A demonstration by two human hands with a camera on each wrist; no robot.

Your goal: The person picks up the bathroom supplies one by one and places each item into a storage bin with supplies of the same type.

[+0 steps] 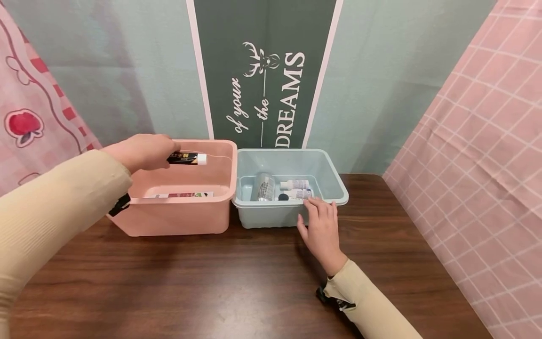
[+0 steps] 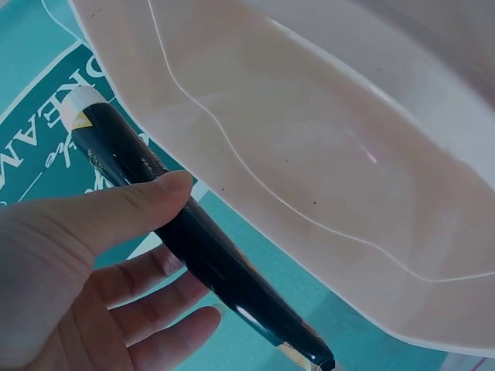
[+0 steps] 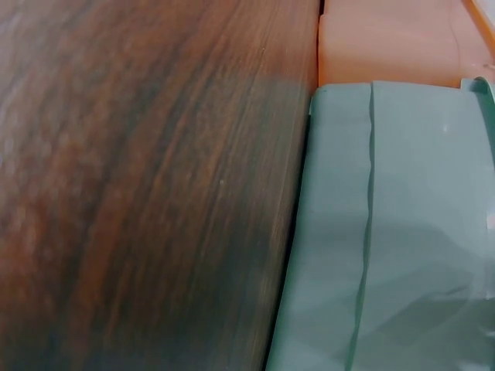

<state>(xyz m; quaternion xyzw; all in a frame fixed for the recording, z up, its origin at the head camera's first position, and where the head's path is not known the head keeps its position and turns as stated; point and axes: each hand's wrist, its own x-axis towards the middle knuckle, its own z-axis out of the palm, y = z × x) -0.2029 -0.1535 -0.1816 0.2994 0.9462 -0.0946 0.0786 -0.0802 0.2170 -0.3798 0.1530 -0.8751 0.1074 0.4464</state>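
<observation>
My left hand pinches a black squeeze tube with a white cap over the pink bin. In the left wrist view, the thumb lies across the black tube, with the fingers behind it. A flat white and dark red package lies inside the pink bin. My right hand rests its fingertips on the front rim of the light blue bin; the right wrist view does not show the hand. Inside the blue bin are a clear bottle and two small white bottles.
Both bins stand side by side on a dark wood table, near a green curtain at the back. A pink checked cloth hangs at the right and a patterned pink one at the left.
</observation>
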